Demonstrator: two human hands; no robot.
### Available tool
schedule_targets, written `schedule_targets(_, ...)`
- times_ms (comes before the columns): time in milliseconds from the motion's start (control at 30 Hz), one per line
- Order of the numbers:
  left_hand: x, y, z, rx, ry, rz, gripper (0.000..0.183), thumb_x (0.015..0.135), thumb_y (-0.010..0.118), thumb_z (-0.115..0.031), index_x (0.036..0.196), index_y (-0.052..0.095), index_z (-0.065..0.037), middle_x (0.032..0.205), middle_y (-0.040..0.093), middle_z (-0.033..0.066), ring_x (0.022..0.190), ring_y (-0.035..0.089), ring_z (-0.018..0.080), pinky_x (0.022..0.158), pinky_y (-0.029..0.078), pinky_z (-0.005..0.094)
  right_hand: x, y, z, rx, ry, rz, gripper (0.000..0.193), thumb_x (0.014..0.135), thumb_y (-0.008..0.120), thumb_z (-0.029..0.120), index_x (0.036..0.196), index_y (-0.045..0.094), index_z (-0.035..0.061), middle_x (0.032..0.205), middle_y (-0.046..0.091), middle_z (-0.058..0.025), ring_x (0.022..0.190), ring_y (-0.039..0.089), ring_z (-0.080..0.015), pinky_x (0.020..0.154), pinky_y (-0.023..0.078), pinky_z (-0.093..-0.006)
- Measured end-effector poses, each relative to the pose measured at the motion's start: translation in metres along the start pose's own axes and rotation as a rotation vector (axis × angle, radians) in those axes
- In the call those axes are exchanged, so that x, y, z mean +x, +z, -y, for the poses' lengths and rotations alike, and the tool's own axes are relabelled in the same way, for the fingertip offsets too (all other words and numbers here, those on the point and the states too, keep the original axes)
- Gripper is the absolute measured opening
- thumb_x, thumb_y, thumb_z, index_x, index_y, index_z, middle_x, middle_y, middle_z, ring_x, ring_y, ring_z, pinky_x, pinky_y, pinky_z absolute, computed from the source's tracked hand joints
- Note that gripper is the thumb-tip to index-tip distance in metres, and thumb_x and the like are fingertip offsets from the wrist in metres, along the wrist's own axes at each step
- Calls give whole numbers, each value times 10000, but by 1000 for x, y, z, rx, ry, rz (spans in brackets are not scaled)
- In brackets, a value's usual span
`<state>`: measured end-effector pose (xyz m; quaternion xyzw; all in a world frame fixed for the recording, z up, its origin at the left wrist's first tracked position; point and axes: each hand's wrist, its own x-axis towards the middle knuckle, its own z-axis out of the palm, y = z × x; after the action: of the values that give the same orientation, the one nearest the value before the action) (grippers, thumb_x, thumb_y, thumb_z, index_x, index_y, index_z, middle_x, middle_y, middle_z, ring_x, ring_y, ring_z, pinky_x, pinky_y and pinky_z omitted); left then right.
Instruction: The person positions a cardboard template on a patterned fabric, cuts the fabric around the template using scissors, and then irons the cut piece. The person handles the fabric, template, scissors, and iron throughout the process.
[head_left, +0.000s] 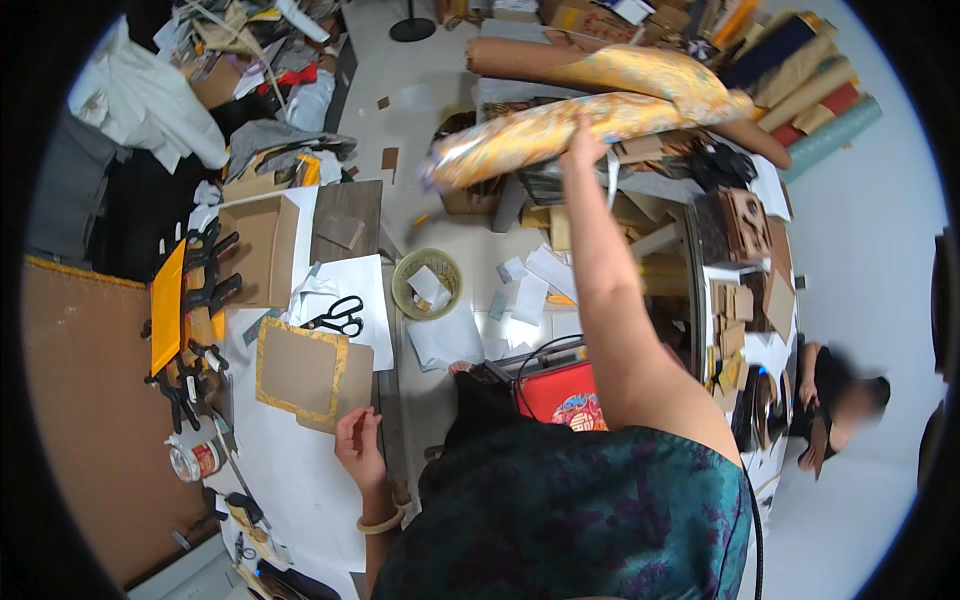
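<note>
My right hand (582, 150), arm stretched far forward, grips a roll of gold patterned fabric (510, 148), whose near end is smeared by motion. Behind it lies a second roll with the same gold pattern (640, 70) and a brown end. My left hand (361, 447) hovers at the edge of the worktable on the left, its fingers curled in with nothing visible in them. Just beyond its fingertips lies a grey-brown board (300, 368) edged with gold patterned strips, on top of another board. Black-handled scissors (340, 316) rest on white paper past the boards.
An open cardboard box (258, 250), black clamps (208, 265) and a jar (195, 460) stand on the left table. A waste basket (427, 284) and paper scraps lie on the floor. A red box (560, 397) is before me. Another person (835, 400) is at the right.
</note>
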<state>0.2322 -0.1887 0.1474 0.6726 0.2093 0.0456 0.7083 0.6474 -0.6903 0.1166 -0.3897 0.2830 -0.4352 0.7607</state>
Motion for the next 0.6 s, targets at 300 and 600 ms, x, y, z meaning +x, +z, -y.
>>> schedule_targets(300,11,34,26,-40,-172,86,169,993,674,-43,1156,663,1,1027,716,71,936,698,160,861,559,293,81,-89,-63,-1399,-167,526,569,895,792,366,1305,653,-3,1179,727,-142,1061,679,-253,902,528,-405)
schedule_targets(600,-5,12,57,-87,-125,49,148,1003,664,-41,1142,664,8,1010,732,80,925,698,140,861,556,280,-236,-318,-3,-1725,729,1892,544,933,779,433,1309,680,52,1146,743,-75,1086,672,-183,964,531,-370)
